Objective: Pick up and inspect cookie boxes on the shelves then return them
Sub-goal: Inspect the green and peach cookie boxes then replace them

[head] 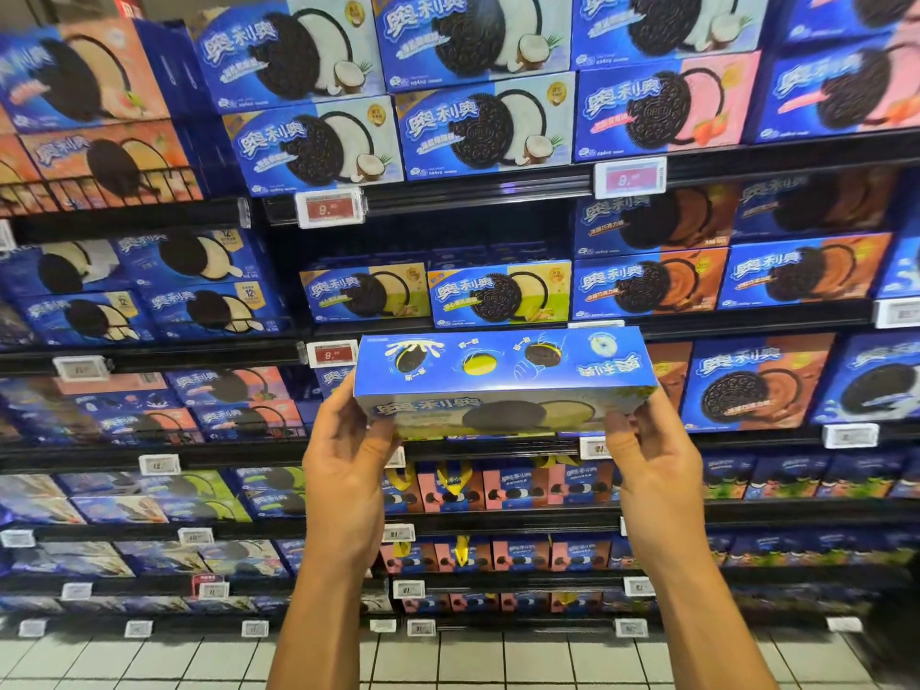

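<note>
The left hand [343,470] grips the left end of a blue cookie box [503,378], held level in front of the stocked shelves [448,448], narrow top side up; the right hand [652,460] grips its right end

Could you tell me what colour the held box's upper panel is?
Bright blue, on the cookie box, seen in the head view.

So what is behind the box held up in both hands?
Behind the held box runs a shelf edge with a red price tag showing at its left. Whatever stock sits directly behind it is covered; the left hand and right hand hold its ends.
</note>
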Demonstrator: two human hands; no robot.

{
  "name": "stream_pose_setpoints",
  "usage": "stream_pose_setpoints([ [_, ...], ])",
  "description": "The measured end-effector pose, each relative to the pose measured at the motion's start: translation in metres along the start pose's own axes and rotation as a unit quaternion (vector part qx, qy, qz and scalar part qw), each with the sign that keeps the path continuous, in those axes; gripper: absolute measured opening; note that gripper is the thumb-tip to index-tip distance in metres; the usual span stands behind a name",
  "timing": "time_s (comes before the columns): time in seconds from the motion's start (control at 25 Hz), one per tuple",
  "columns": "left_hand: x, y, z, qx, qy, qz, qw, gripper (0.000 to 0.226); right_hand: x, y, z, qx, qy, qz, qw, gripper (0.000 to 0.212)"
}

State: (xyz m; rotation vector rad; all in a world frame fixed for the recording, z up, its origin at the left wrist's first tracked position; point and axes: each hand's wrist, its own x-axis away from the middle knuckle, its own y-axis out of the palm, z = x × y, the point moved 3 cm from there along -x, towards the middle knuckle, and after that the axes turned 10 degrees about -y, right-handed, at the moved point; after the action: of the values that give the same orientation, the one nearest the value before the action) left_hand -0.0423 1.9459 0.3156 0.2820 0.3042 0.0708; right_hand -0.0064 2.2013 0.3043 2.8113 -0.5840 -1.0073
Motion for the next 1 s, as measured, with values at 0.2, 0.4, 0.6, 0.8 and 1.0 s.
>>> stream_pose_setpoints([
  [0.2,0.001,0.002,-0.001,-0.011,-0.005,-0.003,1.000,0.045,-0.003,-0.004,0.001,-0.009,0.006,-0.004,1.000,0.050],
  [0.4,-0.003,0.003,0.003,-0.051,-0.054,-0.019,0.997,0.061,-0.006,-0.009,0.003,-0.017,0.029,0.013,0.999,0.049],
  [0.6,-0.002,0.012,0.009,-0.064,-0.065,-0.005,0.996,0.041,-0.009,-0.009,0.000,-0.009,0.057,0.041,0.997,0.032],
  [0.8,-0.002,0.015,0.009,-0.069,-0.079,0.005,0.995,0.036,-0.007,-0.011,0.005,-0.015,0.090,0.056,0.994,0.047],
  [1.0,-0.005,0.013,0.005,-0.069,-0.112,0.050,0.990,0.043,-0.010,-0.014,0.008,-0.086,0.143,0.043,0.985,0.035],
])
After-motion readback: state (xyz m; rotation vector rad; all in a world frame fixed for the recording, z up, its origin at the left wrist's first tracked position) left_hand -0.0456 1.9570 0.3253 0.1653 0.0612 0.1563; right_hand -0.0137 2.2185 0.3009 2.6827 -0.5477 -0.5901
